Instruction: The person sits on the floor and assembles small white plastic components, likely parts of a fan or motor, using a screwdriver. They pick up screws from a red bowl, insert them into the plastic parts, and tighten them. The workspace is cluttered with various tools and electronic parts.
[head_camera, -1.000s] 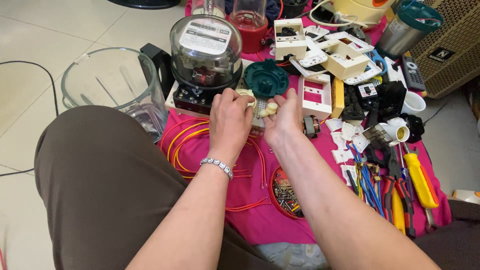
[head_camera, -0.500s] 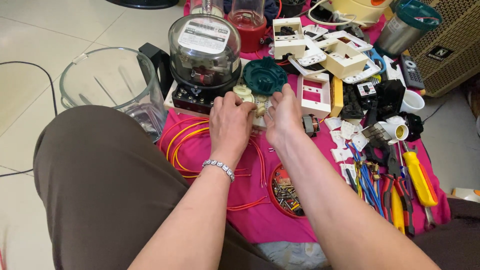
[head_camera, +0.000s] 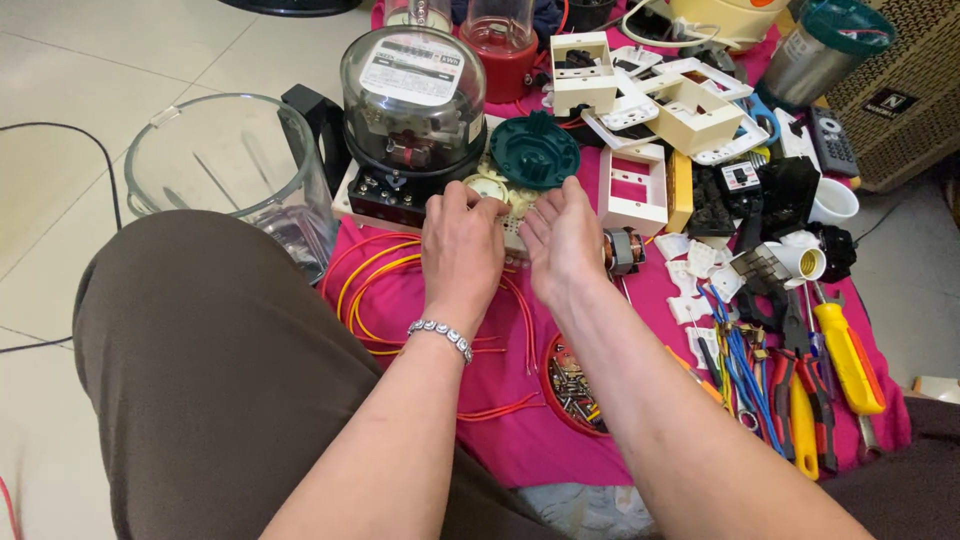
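Note:
My left hand (head_camera: 462, 250) and my right hand (head_camera: 565, 240) rest side by side on a pink cloth (head_camera: 520, 440). Both hold a cream plastic part (head_camera: 497, 190) with round sockets, fingers curled over its near edge. A dark green ribbed disc (head_camera: 535, 150) lies on the part's far end, just beyond my right fingertips. An electricity meter under a clear dome (head_camera: 412, 100) stands right behind my left hand. My left wrist wears a silver bracelet (head_camera: 440, 335).
A clear blender jug (head_camera: 225, 175) stands left by my knee. Red and orange wires (head_camera: 380, 290) loop on the cloth. White switch frames (head_camera: 650, 110), a small motor (head_camera: 620, 250), a screw tray (head_camera: 570, 385), and screwdrivers and pliers (head_camera: 810, 370) crowd the right.
Both hands have stayed on the cream part with only small finger shifts. My view has tilted slightly.

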